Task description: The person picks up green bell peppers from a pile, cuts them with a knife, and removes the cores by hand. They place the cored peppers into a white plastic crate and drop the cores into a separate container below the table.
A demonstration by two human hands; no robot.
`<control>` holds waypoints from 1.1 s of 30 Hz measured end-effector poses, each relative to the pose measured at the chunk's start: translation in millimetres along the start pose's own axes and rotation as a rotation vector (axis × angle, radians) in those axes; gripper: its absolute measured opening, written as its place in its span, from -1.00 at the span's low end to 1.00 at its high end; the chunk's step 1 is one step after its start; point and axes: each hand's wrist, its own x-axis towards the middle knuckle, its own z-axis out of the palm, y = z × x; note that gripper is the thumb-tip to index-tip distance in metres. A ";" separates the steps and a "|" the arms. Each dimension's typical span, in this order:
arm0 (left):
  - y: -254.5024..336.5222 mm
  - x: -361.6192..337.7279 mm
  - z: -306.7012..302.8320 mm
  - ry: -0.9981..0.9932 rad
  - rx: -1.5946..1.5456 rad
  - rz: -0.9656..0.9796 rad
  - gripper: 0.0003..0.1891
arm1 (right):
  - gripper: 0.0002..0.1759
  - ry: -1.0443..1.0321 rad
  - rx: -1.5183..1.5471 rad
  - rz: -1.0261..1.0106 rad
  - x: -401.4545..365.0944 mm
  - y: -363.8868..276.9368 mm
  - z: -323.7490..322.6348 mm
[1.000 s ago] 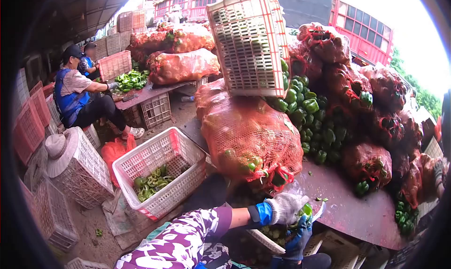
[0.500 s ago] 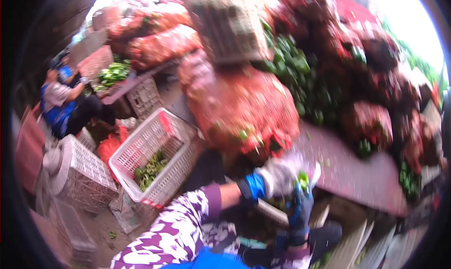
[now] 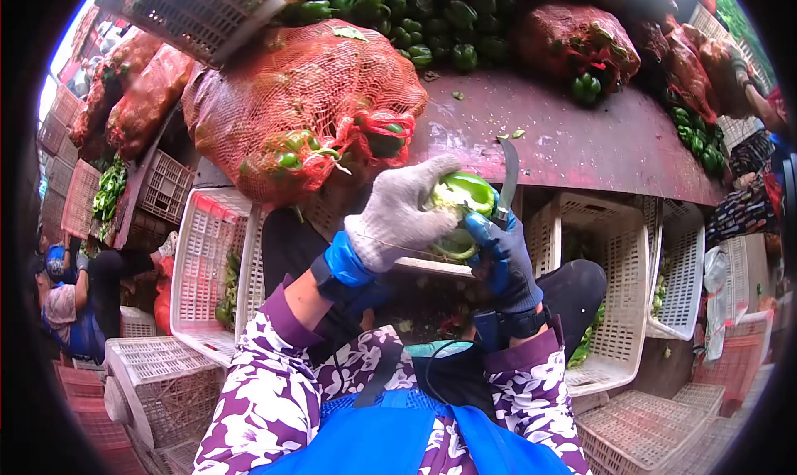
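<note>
Presently, head view: the left hand (image 3: 398,214), in a grey knit glove with a blue cuff, has its fingers wrapped around a green pepper (image 3: 462,194) and holds it just in front of the table edge, above the person's lap. The right hand (image 3: 503,258), in a dark blue glove, is clenched on the handle of a knife (image 3: 507,176). The blade points upward and lies against the right side of the pepper. Both hands meet at the pepper, touching or nearly so.

Behind the hands runs a dark red table (image 3: 581,139). A red mesh sack (image 3: 307,93) full of peppers lies on its left part, its tied mouth turned toward the person. Loose green peppers (image 3: 415,14) are heaped at the far side, with more filled sacks to the right.

A white crate (image 3: 203,263) stands left of the person's knees, with some green peppers inside. Another white crate (image 3: 618,309) stands to the right, partly under the table. At the far left edge a co-worker (image 3: 66,309) sits among stacked crates.
</note>
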 end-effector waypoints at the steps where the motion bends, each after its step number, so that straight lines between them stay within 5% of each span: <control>1: -6.8 2.7 -0.3 0.005 -0.096 0.072 -0.44 | -0.52 -0.010 0.015 0.015 -1.8 -3.2 0.7; 4: 1.3 0.0 -5.5 0.014 -0.749 -0.261 -0.40 | -0.45 -0.088 -0.020 -0.035 -4.3 -6.1 -5.5; 10: -33.3 12.3 11.6 0.312 -0.914 -0.096 -0.44 | -0.40 -0.067 0.294 -0.168 0.0 -21.4 -20.7; 15: -58.1 12.1 28.9 0.101 -0.440 -0.082 -0.40 | -0.40 -0.548 0.801 -0.494 -15.9 -67.1 -51.3; 17: -70.5 17.3 31.2 -0.173 0.062 0.051 -0.46 | -0.37 -0.898 1.172 -0.627 -13.2 -74.0 -56.4; 18: -78.6 27.1 27.2 -0.329 0.342 0.176 -0.57 | -0.38 -0.795 1.233 -0.640 -14.2 -72.7 -60.8; 21: -52.3 81.9 31.2 -0.305 0.445 -0.110 -0.74 | -0.41 -0.360 1.231 -0.544 -9.5 -63.1 -76.3; 22: -63.8 107.7 32.8 -0.160 0.399 -0.051 -0.78 | -0.41 -0.431 1.120 -0.417 -4.8 -60.7 -77.2; 23: -74.7 143.6 26.9 -0.072 0.616 0.204 -0.81 | -0.41 -0.498 1.004 -0.291 1.1 -58.3 -77.2; 26: -73.0 237.2 8.2 -0.110 0.989 0.068 -0.59 | -0.37 0.055 0.311 -0.055 -7.3 -62.8 -43.4; 29: -83.6 315.6 -8.6 -0.150 1.204 -0.235 -0.45 | -0.39 0.125 -0.103 0.185 -5.0 -53.6 -36.3; 33: -134.2 383.4 -6.4 0.084 1.115 -0.050 -0.45 | -0.43 0.167 -0.023 0.222 6.2 -62.3 -29.8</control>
